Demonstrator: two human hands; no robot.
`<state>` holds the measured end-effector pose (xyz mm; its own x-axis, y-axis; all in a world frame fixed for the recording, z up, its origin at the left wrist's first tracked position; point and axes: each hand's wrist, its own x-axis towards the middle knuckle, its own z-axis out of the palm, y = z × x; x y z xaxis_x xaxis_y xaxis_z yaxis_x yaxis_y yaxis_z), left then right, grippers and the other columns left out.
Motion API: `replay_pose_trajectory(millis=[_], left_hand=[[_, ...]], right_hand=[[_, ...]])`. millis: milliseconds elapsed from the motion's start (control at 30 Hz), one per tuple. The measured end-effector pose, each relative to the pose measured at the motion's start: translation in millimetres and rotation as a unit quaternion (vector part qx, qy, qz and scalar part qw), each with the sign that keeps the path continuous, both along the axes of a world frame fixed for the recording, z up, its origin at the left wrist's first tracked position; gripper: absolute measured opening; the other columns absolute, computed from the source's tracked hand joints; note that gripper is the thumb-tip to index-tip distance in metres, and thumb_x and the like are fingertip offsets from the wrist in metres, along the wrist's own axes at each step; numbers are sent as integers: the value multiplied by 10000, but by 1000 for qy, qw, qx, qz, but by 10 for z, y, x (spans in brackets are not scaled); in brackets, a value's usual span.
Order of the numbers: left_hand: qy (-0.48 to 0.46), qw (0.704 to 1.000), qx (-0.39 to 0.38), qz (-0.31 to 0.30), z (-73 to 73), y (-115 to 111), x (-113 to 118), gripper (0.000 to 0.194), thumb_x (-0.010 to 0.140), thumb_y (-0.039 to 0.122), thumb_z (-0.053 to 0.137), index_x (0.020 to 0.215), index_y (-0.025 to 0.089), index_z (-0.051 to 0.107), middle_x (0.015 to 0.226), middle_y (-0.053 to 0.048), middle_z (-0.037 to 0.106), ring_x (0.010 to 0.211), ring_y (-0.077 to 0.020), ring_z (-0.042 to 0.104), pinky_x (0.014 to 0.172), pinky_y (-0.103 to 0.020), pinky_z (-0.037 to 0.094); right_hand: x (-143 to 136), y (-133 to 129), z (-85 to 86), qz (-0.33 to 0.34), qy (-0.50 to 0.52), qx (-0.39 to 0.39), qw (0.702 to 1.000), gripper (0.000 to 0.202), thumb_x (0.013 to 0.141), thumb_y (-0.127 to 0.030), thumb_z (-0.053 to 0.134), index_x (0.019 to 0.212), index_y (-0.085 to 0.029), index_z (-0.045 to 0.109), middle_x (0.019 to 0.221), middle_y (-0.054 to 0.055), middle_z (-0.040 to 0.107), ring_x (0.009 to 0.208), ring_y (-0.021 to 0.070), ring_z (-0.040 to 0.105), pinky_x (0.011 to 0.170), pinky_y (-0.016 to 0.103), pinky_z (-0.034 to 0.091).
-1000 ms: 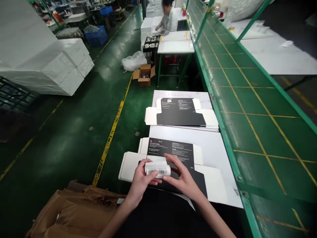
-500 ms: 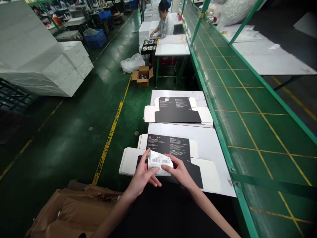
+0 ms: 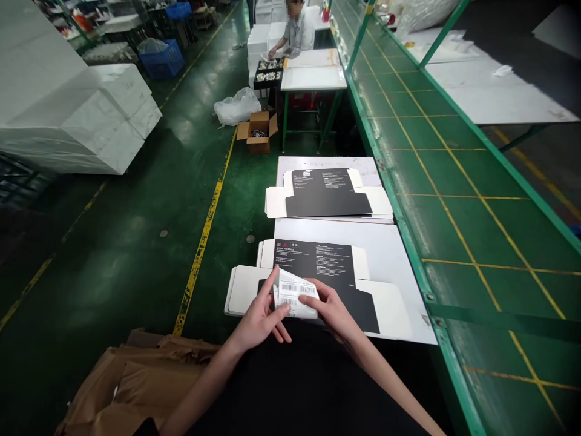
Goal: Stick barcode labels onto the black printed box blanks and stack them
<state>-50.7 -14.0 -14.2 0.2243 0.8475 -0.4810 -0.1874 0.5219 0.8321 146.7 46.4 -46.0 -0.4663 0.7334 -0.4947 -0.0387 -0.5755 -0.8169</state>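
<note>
- Green floor [image 3: 136, 254]: open from 9 to 11 o'clock, with a worn yellow line along it.
- Green belt [image 3: 454, 175]: runs from 3 to 1 o'clock; its raised metal rail borders the tables' right side.
- White blocks [image 3: 104, 121]: piled at 10 o'clock, across the floor.
- Near table [image 3: 385, 254]: at 12 o'clock; a white strip shows beyond and right of the cardboard on it.
- Next table [image 3: 336, 162]: beyond it at 12 o'clock.
- Brown pile [image 3: 149, 387]: at 8 o'clock, close to the left forearm.
- Person [image 3: 305, 30]: at 12 o'clock, well beyond, behind another white table [image 3: 313, 77].
- Flat boxes: 1 stack [image 3: 313, 257] just past the hands, its left flaps overhanging the near table's left edge; 1 stack [image 3: 327, 200] farther at 12 o'clock.
- Plastic bag [image 3: 238, 108] and open box [image 3: 258, 144]: on the floor at 11 o'clock.
- Left hand [image 3: 256, 318] and right hand [image 3: 336, 310]: both grips narrow, thumbs pressing the label strip, left index finger raised along its edge.
- Label strip [image 3: 294, 292]: curled between both hands, above the near stack's front edge.
</note>
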Motion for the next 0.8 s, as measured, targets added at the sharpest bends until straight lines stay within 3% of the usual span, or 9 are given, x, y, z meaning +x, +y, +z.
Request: replay_pose_trajectory(millis=[67, 200, 300, 500, 800], left_hand=[[2, 1000, 3, -7, -6, 0, -3, 912, 950, 427, 626, 1614, 426, 1, 1471, -211, 541, 611, -159, 764, 465, -180, 559], [-13, 1000, -2, -29, -49, 12, -6, 810, 925, 431, 658, 1603, 383, 218, 1551, -220, 452, 608, -160, 764, 469, -189, 558], [-15, 1000, -8, -13, -104, 13, 18, 753, 902, 439, 684, 1557, 334, 328, 1505, -226, 496, 593, -168, 761, 466, -198, 556], [0, 1000, -12, 15, -153, -2, 99, 669, 874, 456, 706, 1437, 214, 437, 1186, -149, 690, 587, -181, 758, 456, -181, 527], [16, 1000, -3, 21, -141, 12, 168, 610, 866, 464, 712, 1356, 199, 463, 1162, -130, 700, 679, -205, 777, 506, -203, 555]], right_hand=[[7, -11, -11, -1, -11, 7, 1000, 545, 761, -477, 809, 1222, -227, 660, 1088, 68, 731, 931, 258, 677, 745, 365, 566], [43, -29, 10, 14, -50, 65, 997, 600, 792, -423, 779, 1345, -282, 593, 1130, 42, 708, 1025, 246, 650, 894, 379, 539], [73, -36, 32, 33, -55, 88, 994, 690, 831, -438, 742, 1461, -328, 483, 1101, 32, 695, 1000, 239, 650, 887, 384, 540], [104, 5, 24, 45, -59, 97, 993, 501, 775, -468, 800, 1205, -251, 659, 1046, 32, 699, 960, 230, 639, 851, 352, 532], [107, 16, 41, 23, -43, 19, 999, 509, 695, -486, 861, 1073, -228, 640, 941, 12, 674, 830, 188, 618, 720, 304, 511]])
